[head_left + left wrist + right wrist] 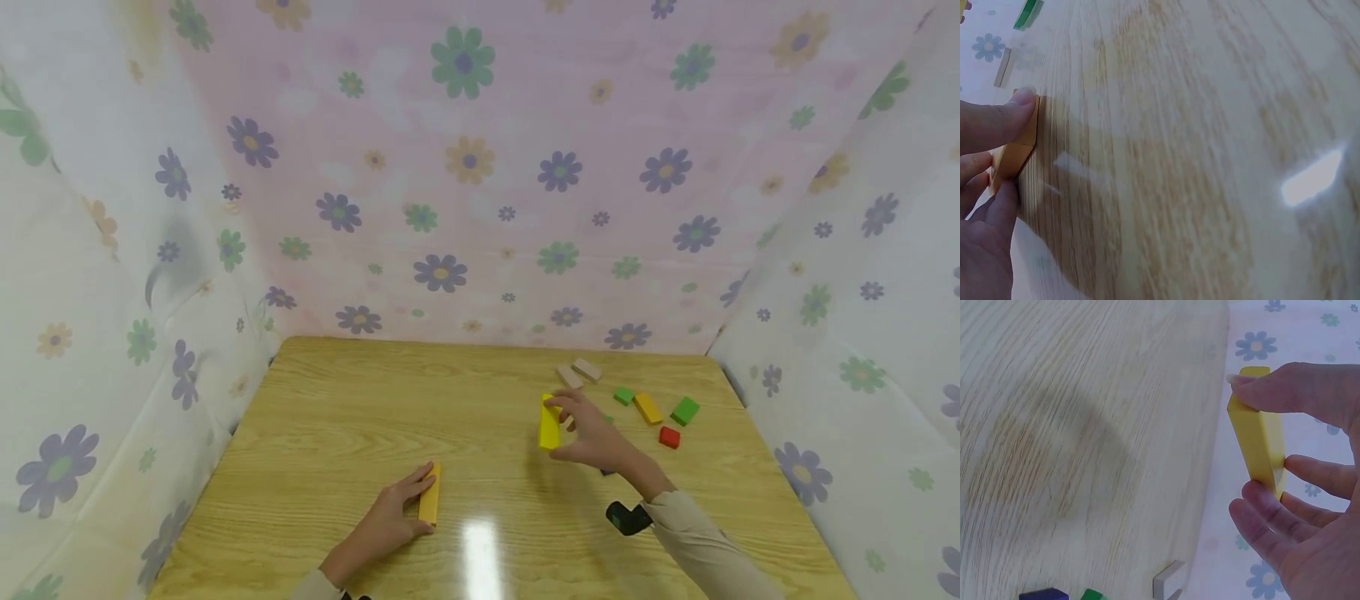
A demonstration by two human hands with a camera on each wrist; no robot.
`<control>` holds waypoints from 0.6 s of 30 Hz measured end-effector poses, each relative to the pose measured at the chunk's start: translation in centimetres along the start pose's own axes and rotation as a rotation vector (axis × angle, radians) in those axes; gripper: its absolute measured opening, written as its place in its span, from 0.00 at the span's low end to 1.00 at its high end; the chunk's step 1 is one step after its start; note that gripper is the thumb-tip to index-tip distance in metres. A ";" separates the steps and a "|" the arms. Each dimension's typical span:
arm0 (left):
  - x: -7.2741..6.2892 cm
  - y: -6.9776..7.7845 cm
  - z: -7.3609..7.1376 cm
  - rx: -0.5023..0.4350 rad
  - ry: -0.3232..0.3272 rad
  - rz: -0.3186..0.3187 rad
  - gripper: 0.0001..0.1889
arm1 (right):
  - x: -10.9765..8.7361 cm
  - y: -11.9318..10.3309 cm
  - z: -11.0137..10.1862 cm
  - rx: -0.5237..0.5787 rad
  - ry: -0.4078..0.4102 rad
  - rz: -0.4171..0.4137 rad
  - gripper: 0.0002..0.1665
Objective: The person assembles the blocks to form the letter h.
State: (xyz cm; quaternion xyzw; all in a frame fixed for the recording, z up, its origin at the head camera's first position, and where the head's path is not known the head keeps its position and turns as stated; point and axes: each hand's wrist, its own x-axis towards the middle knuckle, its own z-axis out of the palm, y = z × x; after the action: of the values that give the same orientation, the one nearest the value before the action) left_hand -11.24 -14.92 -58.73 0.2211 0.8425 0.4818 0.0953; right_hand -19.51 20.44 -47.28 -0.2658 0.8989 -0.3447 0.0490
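My left hand grips an orange-yellow wooden block by its two ends, thumb at the near end and fingertips at the far end. In the left wrist view this block rests on the tabletop. Farther right, my right hand pinches a bright yellow block lengthwise between thumb and fingers. The right wrist view shows that yellow block held up off the table, the thumb on one end and fingertips at the other. A green block behind the right hand is mostly hidden.
Loose blocks lie at the table's right: two plain wood ones, a small green, an orange, a larger green and a red. A dark blue block is partly seen. Flowered cloth encloses the wooden table.
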 end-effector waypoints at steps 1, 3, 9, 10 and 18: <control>0.0 0.0 0.0 -0.004 -0.001 -0.001 0.40 | 0.1 -0.1 0.1 0.001 0.001 0.001 0.44; -0.1 0.1 0.0 0.000 0.001 -0.004 0.40 | 0.2 -0.2 0.4 -0.002 0.006 -0.006 0.44; -0.5 0.1 -0.2 -0.001 0.017 -0.001 0.40 | 1.1 -0.7 1.6 0.004 0.001 -0.037 0.44; -0.5 0.1 -0.2 -0.020 0.013 -0.003 0.40 | 1.2 -0.8 1.7 0.010 -0.004 -0.035 0.44; -0.1 0.1 0.2 -0.047 0.018 0.009 0.40 | 2.1 -0.9 2.4 0.022 -0.023 -0.042 0.44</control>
State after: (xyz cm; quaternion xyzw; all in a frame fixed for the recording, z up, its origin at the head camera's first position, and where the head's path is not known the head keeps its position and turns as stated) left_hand -11.00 -14.76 -58.72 0.2182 0.8308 0.5038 0.0910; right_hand -20.24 17.33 -48.31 -0.2882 0.8886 -0.3527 0.0550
